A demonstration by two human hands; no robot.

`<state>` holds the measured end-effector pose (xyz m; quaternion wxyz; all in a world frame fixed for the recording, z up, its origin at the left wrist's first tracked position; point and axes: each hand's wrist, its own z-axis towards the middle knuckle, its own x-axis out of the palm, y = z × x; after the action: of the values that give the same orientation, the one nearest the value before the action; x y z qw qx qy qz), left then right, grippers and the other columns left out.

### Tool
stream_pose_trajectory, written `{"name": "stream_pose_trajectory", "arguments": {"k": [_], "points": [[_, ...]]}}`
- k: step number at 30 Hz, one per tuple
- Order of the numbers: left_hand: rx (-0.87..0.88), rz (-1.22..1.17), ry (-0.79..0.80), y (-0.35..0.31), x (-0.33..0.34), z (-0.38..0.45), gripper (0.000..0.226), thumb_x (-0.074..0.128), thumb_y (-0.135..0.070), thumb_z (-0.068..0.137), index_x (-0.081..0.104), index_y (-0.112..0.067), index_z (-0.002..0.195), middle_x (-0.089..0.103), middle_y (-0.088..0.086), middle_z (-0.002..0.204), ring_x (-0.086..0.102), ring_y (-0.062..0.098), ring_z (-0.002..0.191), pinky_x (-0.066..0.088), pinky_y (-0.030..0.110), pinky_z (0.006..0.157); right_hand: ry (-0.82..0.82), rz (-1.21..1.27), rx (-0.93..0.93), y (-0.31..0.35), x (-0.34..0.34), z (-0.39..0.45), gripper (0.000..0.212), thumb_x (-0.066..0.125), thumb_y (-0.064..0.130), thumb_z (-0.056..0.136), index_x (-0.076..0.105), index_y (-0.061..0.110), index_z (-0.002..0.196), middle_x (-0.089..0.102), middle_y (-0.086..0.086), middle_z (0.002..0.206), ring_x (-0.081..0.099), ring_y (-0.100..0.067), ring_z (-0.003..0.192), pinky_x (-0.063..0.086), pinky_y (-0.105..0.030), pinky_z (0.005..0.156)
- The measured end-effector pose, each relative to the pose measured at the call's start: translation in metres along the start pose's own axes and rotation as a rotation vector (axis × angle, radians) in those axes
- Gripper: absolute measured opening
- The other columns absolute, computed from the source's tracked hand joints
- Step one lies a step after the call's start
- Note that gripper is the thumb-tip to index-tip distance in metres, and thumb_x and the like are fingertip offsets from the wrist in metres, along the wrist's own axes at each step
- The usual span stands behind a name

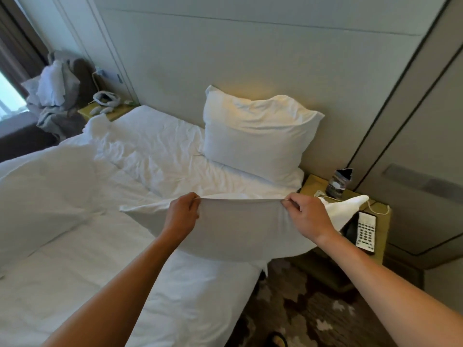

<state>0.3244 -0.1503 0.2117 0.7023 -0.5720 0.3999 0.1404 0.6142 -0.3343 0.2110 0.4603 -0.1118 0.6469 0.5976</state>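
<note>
Both hands are pinching the top edge of a white pillow (240, 226): left hand (183, 216) and right hand (309, 216) are set well apart with the fabric pulled taut between them, and the pillow is hanging below them over the near edge of the bed (175, 284). What's worrying me is that the grip is only fingertips on thin cloth, so if one side slips it's probably dropping onto the carpet under the right hand. The corner flopping out past the right hand is also trailing over the nightstand (383, 236), so a swing could be sweeping the phone (365, 232) or the little printed packet (338, 182) off it. A second pillow (258, 136) is leaning on the headboard beyond the hands. No brands that I'm reading: the phone keys and packet print are too blurry.
</note>
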Motion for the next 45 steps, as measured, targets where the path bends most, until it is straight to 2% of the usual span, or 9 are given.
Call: {"name": "stream_pose_trajectory", "arguments": {"k": [5,8,17,23,29,32,35,41,45], "points": [[0.069,-0.048,0.014,-0.066,0.048,0.037,0.027,0.049,-0.025,0.103,0.066,-0.023,0.082,0.070,-0.002,0.066,0.068,0.012,0.067,0.054,0.032,0.068,-0.076,-0.046,0.045,-0.047,-0.058,0.014,0.027,0.060,0.033,0.106,0.075,0.018,0.090,0.072,0.003,0.078,0.065,-0.012,0.074,0.050,-0.034,0.067],[0.091,-0.062,0.031,-0.092,0.068,0.054,0.027,0.050,-0.025,0.103,0.067,-0.021,0.082,0.070,-0.001,0.067,0.066,0.005,0.062,0.049,0.027,0.060,-0.107,-0.085,0.039,-0.067,-0.082,0.024,0.026,0.058,0.035,0.107,0.075,0.023,0.090,0.071,0.008,0.077,0.064,-0.008,0.072,0.049,-0.030,0.064],[0.109,-0.012,0.049,-0.123,0.093,0.120,0.027,0.050,-0.026,0.103,0.069,-0.021,0.085,0.071,-0.002,0.061,0.067,0.008,0.060,0.044,0.023,0.055,-0.138,-0.079,0.085,-0.092,-0.097,0.071,0.025,0.059,0.035,0.107,0.079,0.021,0.102,0.076,0.003,0.088,0.064,-0.009,0.076,0.050,-0.025,0.068],[0.111,-0.014,0.027,-0.111,0.088,0.194,0.027,0.051,-0.024,0.104,0.071,-0.019,0.086,0.070,-0.001,0.061,0.066,0.008,0.060,0.046,0.021,0.057,-0.089,-0.042,0.081,-0.088,-0.075,0.140,0.025,0.060,0.032,0.106,0.078,0.021,0.094,0.070,0.007,0.074,0.063,-0.010,0.068,0.039,-0.027,0.058],[0.058,0.006,0.029,-0.080,0.080,0.290,0.026,0.052,-0.022,0.103,0.072,-0.018,0.086,0.070,0.000,0.063,0.068,0.013,0.063,0.051,0.028,0.061,-0.006,-0.014,0.107,-0.080,-0.034,0.230,0.032,0.061,0.030,0.106,0.071,0.016,0.079,0.066,0.000,0.067,0.062,-0.022,0.064,0.047,-0.041,0.060],[0.033,-0.003,0.043,-0.060,0.082,0.335,0.025,0.054,-0.018,0.102,0.072,-0.012,0.086,0.070,0.003,0.065,0.070,0.021,0.067,0.056,0.036,0.071,0.022,-0.001,0.128,-0.078,-0.011,0.270,0.038,0.063,0.029,0.105,0.060,0.027,0.067,0.058,0.005,0.057,0.056,-0.015,0.056,0.038,-0.034,0.054],[0.026,0.023,0.071,-0.039,0.085,0.380,0.025,0.055,-0.018,0.102,0.073,-0.011,0.087,0.072,0.007,0.075,0.070,0.029,0.077,0.057,0.040,0.077,0.037,0.003,0.170,-0.077,0.016,0.307,0.034,0.062,0.031,0.105,0.065,0.027,0.072,0.058,0.009,0.056,0.055,-0.006,0.055,0.033,-0.024,0.052],[0.008,0.087,0.104,-0.003,0.098,0.437,0.027,0.052,-0.020,0.102,0.076,-0.009,0.096,0.075,0.011,0.093,0.069,0.030,0.088,0.054,0.039,0.080,0.123,-0.010,0.263,-0.075,0.063,0.348,0.026,0.058,0.033,0.107,0.075,0.024,0.089,0.066,0.006,0.061,0.065,-0.012,0.060,0.053,-0.036,0.063],[0.009,0.098,0.097,0.015,0.095,0.467,0.028,0.052,-0.020,0.103,0.075,-0.006,0.096,0.074,0.013,0.096,0.068,0.030,0.089,0.052,0.036,0.078,0.155,0.011,0.274,-0.072,0.084,0.367,0.029,0.057,0.036,0.107,0.073,0.026,0.085,0.068,0.017,0.062,0.068,-0.010,0.053,0.056,-0.031,0.062]]}}
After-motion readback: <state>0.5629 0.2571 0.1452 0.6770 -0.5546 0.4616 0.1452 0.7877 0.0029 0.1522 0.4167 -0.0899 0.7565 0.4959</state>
